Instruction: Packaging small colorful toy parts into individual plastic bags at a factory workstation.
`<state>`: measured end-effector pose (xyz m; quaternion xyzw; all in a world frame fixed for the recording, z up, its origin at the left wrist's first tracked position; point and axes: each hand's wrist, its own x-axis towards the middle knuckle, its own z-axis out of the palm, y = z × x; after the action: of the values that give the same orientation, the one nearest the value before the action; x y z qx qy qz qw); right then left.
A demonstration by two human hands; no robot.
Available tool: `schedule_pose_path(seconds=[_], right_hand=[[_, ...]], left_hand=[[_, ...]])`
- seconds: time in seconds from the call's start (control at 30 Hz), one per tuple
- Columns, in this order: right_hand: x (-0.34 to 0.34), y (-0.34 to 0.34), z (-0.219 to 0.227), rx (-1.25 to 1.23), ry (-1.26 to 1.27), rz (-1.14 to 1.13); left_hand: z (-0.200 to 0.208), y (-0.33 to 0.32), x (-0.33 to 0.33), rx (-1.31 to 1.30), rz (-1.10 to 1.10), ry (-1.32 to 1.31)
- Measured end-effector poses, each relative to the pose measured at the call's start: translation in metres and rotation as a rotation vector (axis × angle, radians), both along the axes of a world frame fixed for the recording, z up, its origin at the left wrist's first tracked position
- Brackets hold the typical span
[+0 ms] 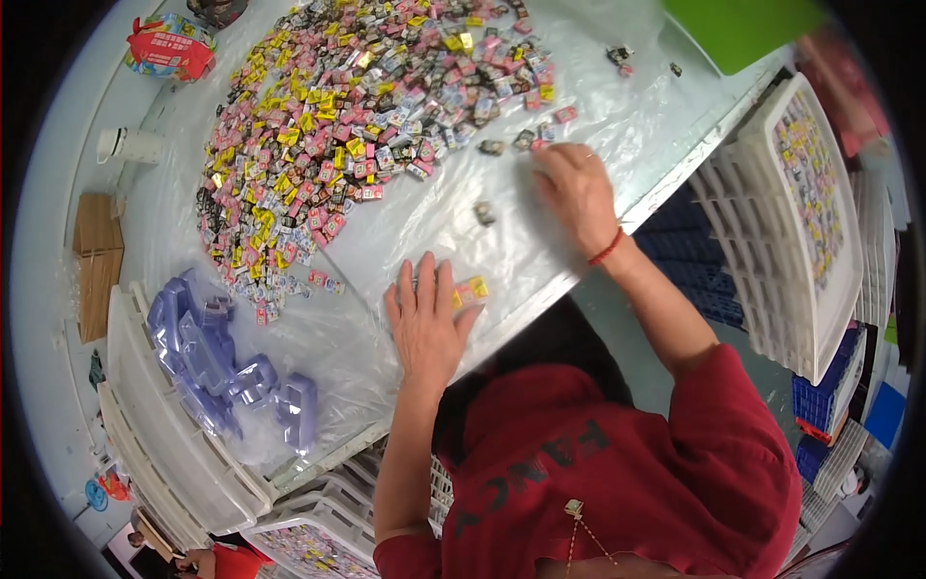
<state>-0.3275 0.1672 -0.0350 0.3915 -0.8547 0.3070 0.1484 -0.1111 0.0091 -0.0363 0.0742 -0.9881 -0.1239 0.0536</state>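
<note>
My left hand (424, 323) lies flat on the plastic-covered table with its fingers spread. Beside its thumb is a short row of small wrapped pieces (470, 291), yellow and pink; part of a piece shows between the fingers. Farther right, my right hand (579, 193) is slightly blurred, thumb and forefinger apart, its fingertips near a few dark and pink pieces (526, 141). Whether it touches one is hard to see. One dark piece (484, 212) lies alone between the hands. A large heap of such pieces (338, 135), yellow, pink, black and pale, spreads over the far left.
Purple clear plastic trays (203, 352) lie at the left. A white cup (130, 145) and a red-green packet (172, 46) stand beyond. A green board (743, 34) is at the far right. Stacked white trays (820, 222) stand right of the table, some filled with pieces.
</note>
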Motion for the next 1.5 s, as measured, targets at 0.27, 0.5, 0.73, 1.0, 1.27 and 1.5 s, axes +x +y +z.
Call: schedule_pose_path(seconds=[0.27,0.5,0.73,1.0,1.27,1.5], right_hand=[[-0.025,-0.001,-0.020,0.058,0.054,-0.061],[-0.041,-0.004,-0.006,0.087,0.022,0.059],[0.080,-0.036,0.027,-0.039,-0.265,0.329],[0.108,-0.057,0.017,0.115,-0.137,0.293],[0.115,-0.063,0.004,-0.008,-0.023,0.265],[0.122,-0.070,0.002,0.062,-0.046,0.125]], left_hand=[[0.006,-0.005,0.007,0.148,0.049,0.130],[0.006,-0.021,0.016,0.358,0.110,0.165],[-0.014,-0.018,0.016,0.241,0.129,0.199],[-0.008,-0.008,0.013,0.210,0.088,0.190],[-0.007,-0.008,0.013,0.177,0.102,0.189],[-0.009,-0.007,0.010,0.163,0.113,0.181]])
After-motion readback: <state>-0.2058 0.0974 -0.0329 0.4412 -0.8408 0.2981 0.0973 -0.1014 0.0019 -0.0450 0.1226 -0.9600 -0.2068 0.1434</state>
